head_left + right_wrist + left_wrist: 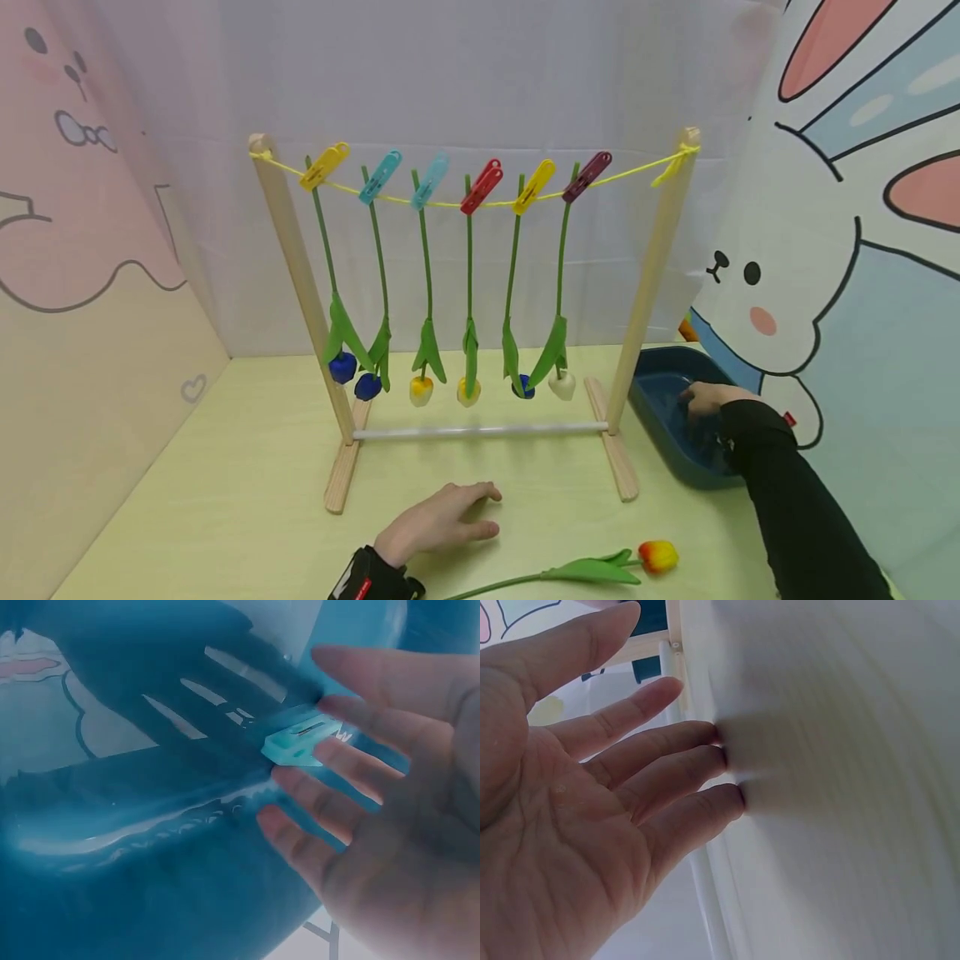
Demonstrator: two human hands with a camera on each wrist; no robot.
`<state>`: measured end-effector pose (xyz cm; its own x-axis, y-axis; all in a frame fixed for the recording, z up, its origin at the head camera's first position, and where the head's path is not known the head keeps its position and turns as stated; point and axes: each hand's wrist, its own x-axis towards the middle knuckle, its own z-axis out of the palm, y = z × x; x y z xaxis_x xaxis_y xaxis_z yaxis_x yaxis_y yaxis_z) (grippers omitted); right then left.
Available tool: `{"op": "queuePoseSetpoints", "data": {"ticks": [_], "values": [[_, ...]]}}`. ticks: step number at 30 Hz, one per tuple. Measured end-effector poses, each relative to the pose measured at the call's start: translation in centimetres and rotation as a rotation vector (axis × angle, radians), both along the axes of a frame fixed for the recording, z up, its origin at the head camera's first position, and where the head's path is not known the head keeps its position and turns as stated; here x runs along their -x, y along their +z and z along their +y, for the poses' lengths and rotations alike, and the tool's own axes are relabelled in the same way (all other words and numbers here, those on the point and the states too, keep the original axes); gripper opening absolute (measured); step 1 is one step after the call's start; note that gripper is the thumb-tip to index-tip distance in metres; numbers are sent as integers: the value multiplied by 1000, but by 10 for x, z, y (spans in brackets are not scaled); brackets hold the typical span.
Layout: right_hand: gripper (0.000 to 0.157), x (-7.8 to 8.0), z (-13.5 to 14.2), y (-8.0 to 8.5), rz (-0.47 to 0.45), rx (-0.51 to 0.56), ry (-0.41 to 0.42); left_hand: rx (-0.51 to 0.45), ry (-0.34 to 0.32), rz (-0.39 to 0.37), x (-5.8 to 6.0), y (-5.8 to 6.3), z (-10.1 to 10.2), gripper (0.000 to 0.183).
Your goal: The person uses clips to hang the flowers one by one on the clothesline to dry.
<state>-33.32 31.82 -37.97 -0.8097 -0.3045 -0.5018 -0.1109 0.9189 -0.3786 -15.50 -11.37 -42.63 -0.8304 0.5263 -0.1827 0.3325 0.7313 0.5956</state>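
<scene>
My right hand (pixel 708 400) reaches down into a dark blue basin (pixel 675 467) at the right. In the right wrist view its fingers are spread beside a light turquoise clothespin (pixel 300 742) on the basin's bottom; the fingertips reach the clothespin, with no grip on it visible. My left hand (pixel 442 521) rests its fingertips on the table (pixel 247 500), fingers loosely extended and holding nothing, as the left wrist view also shows. Just in front of it lies a red-and-yellow tulip (pixel 658 557) with a green stem.
A wooden frame (pixel 652 275) with a white crossbar (pixel 480 432) stands mid-table. Along its yellow string (pixel 637 171), several clothespins, one of them red (pixel 482 187), hold tulips upside down, including a white one (pixel 562 385). Cartoon-printed sheets (pixel 885 350) border the sides.
</scene>
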Motion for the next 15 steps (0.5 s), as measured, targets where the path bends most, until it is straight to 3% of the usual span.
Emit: {"op": "queuePoseSetpoints", "data": {"ticks": [10, 13, 15], "values": [[28, 12, 19, 1, 159, 104, 121, -6, 21, -9, 0, 0, 0, 41], [26, 9, 19, 6, 240, 121, 84, -4, 24, -7, -1, -1, -1, 41], [27, 5, 16, 11, 275, 138, 10, -2, 27, -7, -1, -1, -1, 41]]}}
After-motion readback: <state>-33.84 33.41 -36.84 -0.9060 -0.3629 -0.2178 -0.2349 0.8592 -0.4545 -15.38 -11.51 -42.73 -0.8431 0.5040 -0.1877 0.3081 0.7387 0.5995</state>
